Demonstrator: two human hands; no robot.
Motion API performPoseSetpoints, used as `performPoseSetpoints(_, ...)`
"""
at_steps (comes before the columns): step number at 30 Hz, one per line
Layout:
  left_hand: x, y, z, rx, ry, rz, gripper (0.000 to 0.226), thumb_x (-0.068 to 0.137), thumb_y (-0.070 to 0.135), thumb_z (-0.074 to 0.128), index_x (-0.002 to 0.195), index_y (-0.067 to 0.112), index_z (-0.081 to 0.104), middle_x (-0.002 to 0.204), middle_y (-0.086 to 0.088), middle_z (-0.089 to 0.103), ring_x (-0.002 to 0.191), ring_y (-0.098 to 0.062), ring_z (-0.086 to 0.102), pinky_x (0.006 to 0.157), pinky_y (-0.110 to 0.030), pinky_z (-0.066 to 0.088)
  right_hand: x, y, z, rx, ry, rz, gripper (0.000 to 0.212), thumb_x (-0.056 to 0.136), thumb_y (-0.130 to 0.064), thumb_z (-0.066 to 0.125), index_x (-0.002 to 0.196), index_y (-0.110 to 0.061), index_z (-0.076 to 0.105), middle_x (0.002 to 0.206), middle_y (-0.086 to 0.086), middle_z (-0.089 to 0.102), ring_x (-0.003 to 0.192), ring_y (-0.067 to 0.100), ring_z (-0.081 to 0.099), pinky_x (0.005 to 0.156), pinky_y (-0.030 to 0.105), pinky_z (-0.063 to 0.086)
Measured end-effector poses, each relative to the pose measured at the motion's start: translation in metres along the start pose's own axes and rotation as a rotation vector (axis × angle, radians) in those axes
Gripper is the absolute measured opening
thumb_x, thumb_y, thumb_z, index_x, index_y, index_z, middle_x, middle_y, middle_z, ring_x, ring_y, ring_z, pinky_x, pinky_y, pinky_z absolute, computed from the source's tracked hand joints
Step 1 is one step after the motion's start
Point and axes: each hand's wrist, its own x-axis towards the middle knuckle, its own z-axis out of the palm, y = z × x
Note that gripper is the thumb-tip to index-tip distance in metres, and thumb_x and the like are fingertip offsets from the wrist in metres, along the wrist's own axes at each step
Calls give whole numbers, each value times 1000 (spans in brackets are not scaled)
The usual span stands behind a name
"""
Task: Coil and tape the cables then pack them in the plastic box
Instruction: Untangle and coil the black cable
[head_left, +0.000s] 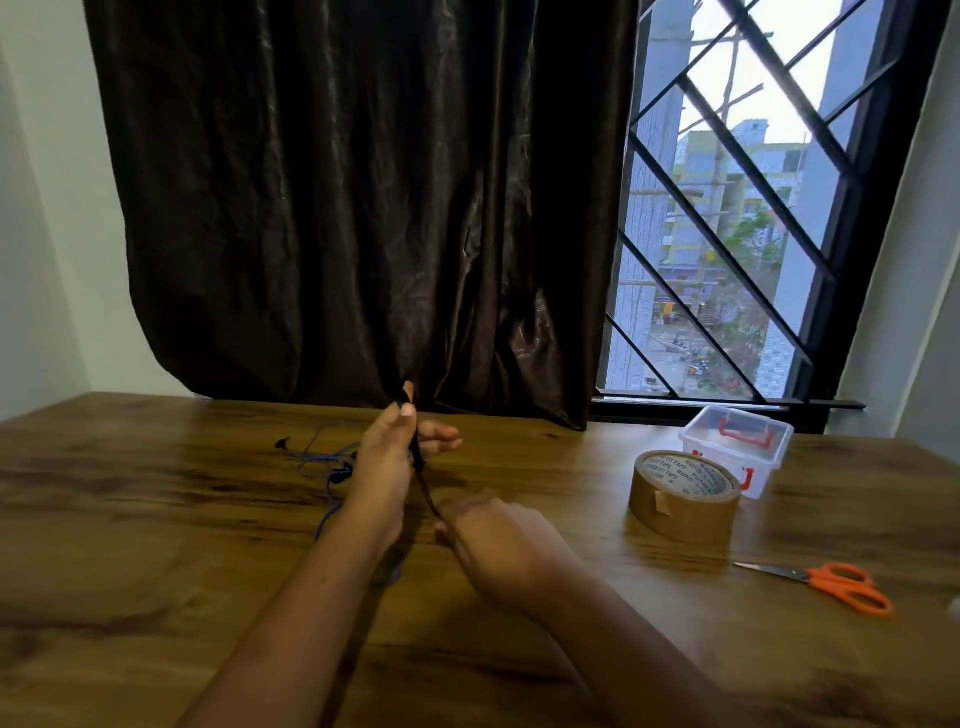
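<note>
My left hand (390, 457) is raised over the middle of the wooden table (156, 545) and pinches a black cable (422, 475) between thumb and fingers. The cable runs down and right into my right hand (498, 545), which grips its lower end and is motion-blurred. A loose blue cable (322, 460) lies in a tangle on the table just left of my left hand. A roll of brown tape (683, 496) stands to the right. Behind it sits the clear plastic box (735, 449) with a closed lid and red handle.
Orange-handled scissors (831, 584) lie near the table's right edge. A dark curtain (363, 208) hangs behind the table, touching its back edge. A barred window (753, 208) is at the back right. White walls flank both sides.
</note>
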Motion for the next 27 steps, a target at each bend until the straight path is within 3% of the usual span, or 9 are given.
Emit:
performPoseSetpoints(2,-1,-2,1,209,-24,18,22,102,19,32,116,25,48,70,-4,70,63,-9,67,67,-16,52,-1,-2,-7,9,89,-32,20,100,-27,38,108,-20,54,95,3,65,81,20,62,63,30,39)
performPoseSetpoints(4,-2,-5,3,472,-83,49,22,101,18,35,110,17,55,74,-6,66,68,-16,63,65,-24,48,-4,-1,-17,-51,208,-83,21,100,-29,39,108,-21,56,93,-1,66,81,18,63,62,26,34)
performPoseSetpoints(7,-10,-9,4,704,-273,-23,22,100,20,39,85,18,55,67,-1,58,64,-18,56,61,-29,43,-9,6,-29,-171,332,-136,17,97,-28,46,104,-23,61,89,-4,67,81,16,62,68,29,43)
performPoseSetpoints(13,-18,-14,9,340,-457,-334,31,102,19,30,98,1,56,38,1,39,31,-11,32,58,-33,43,-12,25,-36,-107,445,-26,19,93,-25,45,99,-26,63,95,-8,62,93,14,54,85,33,35)
performPoseSetpoints(17,-16,-6,11,112,-529,-431,35,99,15,28,103,-1,59,37,2,31,28,-8,25,65,-33,50,-12,28,-36,56,551,33,11,91,-21,52,100,-27,54,91,-12,61,91,11,55,88,37,39)
performPoseSetpoints(21,-17,0,7,-25,-593,-528,37,97,18,33,89,6,66,39,3,31,29,-8,26,63,-31,53,-11,29,-35,175,584,56,18,83,-38,45,87,-24,55,82,-16,54,82,6,50,81,36,42)
performPoseSetpoints(23,-17,2,5,-26,-613,-543,36,95,19,35,83,5,67,38,3,30,29,-7,27,63,-30,53,-9,32,-31,259,578,75,9,87,-20,50,83,-28,52,81,-16,53,81,7,52,79,39,45)
performPoseSetpoints(25,-18,4,5,-32,-636,-555,28,91,22,41,77,6,58,38,5,30,29,-7,27,62,-30,53,-8,37,-27,297,565,95,30,87,-3,52,80,-32,51,81,-13,56,84,10,53,79,38,45)
performPoseSetpoints(27,-18,4,6,-71,-655,-569,24,88,24,44,69,12,52,39,6,30,29,-6,27,60,-29,52,-8,39,-24,321,542,124,35,86,2,52,77,-32,53,81,-8,59,86,12,54,76,30,44)
